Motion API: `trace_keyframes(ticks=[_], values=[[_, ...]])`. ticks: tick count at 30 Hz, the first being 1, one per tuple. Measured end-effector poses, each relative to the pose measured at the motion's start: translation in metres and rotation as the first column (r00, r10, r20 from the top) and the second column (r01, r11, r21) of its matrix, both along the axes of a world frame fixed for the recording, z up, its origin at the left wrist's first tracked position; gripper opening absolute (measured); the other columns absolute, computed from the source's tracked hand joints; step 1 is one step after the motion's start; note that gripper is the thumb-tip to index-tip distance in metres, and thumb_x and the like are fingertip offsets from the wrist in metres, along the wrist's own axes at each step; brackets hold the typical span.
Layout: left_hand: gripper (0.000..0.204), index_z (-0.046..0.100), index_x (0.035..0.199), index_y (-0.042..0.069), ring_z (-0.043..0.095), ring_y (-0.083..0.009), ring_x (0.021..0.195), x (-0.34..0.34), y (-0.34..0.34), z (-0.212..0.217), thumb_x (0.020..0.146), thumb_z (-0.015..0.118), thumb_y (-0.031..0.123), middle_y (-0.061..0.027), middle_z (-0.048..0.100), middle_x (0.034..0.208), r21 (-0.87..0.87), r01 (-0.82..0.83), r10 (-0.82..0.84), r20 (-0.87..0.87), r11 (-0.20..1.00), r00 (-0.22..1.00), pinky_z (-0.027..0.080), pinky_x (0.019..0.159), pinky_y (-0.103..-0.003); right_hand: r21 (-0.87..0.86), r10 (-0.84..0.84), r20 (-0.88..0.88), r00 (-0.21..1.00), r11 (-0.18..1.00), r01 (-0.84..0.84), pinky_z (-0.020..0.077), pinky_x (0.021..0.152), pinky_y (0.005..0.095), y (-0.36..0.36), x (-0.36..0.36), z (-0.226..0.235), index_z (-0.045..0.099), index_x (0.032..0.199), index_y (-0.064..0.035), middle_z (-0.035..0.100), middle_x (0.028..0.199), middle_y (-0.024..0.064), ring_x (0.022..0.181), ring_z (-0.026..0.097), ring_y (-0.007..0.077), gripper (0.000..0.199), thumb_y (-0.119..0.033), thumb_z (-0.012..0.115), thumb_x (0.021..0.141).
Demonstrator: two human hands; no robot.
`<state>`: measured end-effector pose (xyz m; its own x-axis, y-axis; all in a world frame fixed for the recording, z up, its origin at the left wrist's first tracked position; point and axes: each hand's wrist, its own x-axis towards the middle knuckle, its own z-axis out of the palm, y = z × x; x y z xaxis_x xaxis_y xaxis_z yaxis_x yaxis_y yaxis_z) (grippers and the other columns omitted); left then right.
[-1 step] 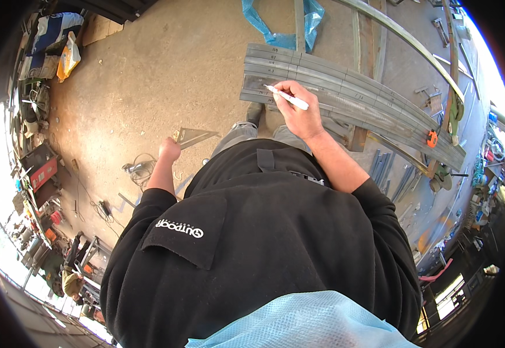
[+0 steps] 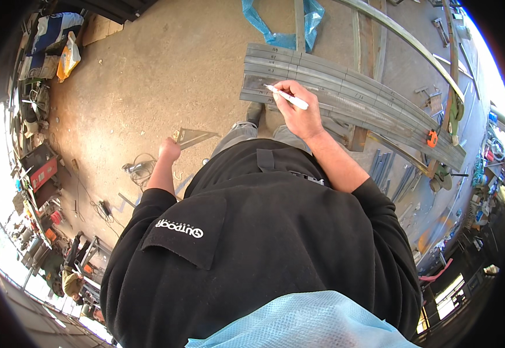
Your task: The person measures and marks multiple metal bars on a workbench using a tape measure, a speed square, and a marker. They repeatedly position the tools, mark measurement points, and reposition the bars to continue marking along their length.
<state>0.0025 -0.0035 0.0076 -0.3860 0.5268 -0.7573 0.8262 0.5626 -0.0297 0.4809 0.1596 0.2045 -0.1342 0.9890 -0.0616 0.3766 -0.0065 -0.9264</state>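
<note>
My right hand is closed around a white marker pen. The pen's tip points at the left end of a row of grey metal tubes laid side by side; I cannot tell whether it touches them. Dark cross lines and small handwritten marks show on several tubes. Off to the left and lower, my left hand hangs closed on a metal triangular square, apart from the tubes. The fingers of that hand are partly hidden.
An orange tape measure rests at the right part of the tubes. Beams pass underneath them. Blue plastic sheeting lies beyond. Coiled cable is on the floor at left, and bags stand farther left.
</note>
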Motion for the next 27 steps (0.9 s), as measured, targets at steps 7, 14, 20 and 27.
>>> trace_keyframes(ticks=[7,14,20,27], values=[[0.039,0.076,0.125,-0.002,0.075,-0.0449,0.123,0.007,-0.002,0.018,0.1,0.071,0.027,-0.0289,0.079,0.126,-0.036,0.006,-0.005,0.016,0.999,1.0,0.06,0.107,-0.053,-0.003,-0.011,-0.001,1.0,1.0,0.011,0.0575,0.074,0.0346,0.0,-0.001,0.003,0.076,0.113,-0.0063,0.077,0.092,0.0083,0.08,0.072,0.0215,0.016,-0.005,0.079,0.098],[0.035,0.078,0.121,-0.002,0.075,-0.0473,0.124,-0.001,-0.001,0.015,0.1,0.07,0.025,-0.0293,0.079,0.125,0.018,0.002,-0.002,0.002,1.0,1.0,0.06,0.106,-0.055,-0.081,-0.104,-0.161,0.982,0.993,0.092,0.0536,0.073,0.0287,-0.008,0.011,0.012,0.076,0.115,-0.0021,0.075,0.092,0.0001,0.081,0.064,0.0084,0.011,-0.003,0.075,0.104],[0.027,0.08,0.108,-0.001,0.079,-0.0266,0.088,-0.036,0.012,0.017,0.101,0.076,0.024,-0.0178,0.08,0.096,0.098,-0.551,0.507,0.286,0.829,0.814,0.063,0.078,-0.042,-0.085,-0.207,-0.156,0.966,0.977,0.195,0.0546,0.083,0.0254,-0.035,0.067,0.024,0.076,0.117,0.0008,0.078,0.102,0.0023,0.092,0.067,0.0072,0.012,-0.002,0.074,0.107],[0.013,0.073,0.123,0.004,0.063,-0.0112,0.074,-0.045,0.104,0.086,0.112,0.068,0.011,-0.0008,0.071,0.091,0.309,-0.813,0.253,0.843,0.494,0.474,0.051,0.07,-0.027,-0.143,-0.434,-0.153,0.888,0.899,0.414,0.0561,0.089,0.0262,-0.089,0.136,0.029,0.073,0.124,0.0029,0.077,0.108,0.0048,0.099,0.07,0.0097,0.016,0.002,0.07,0.108]])
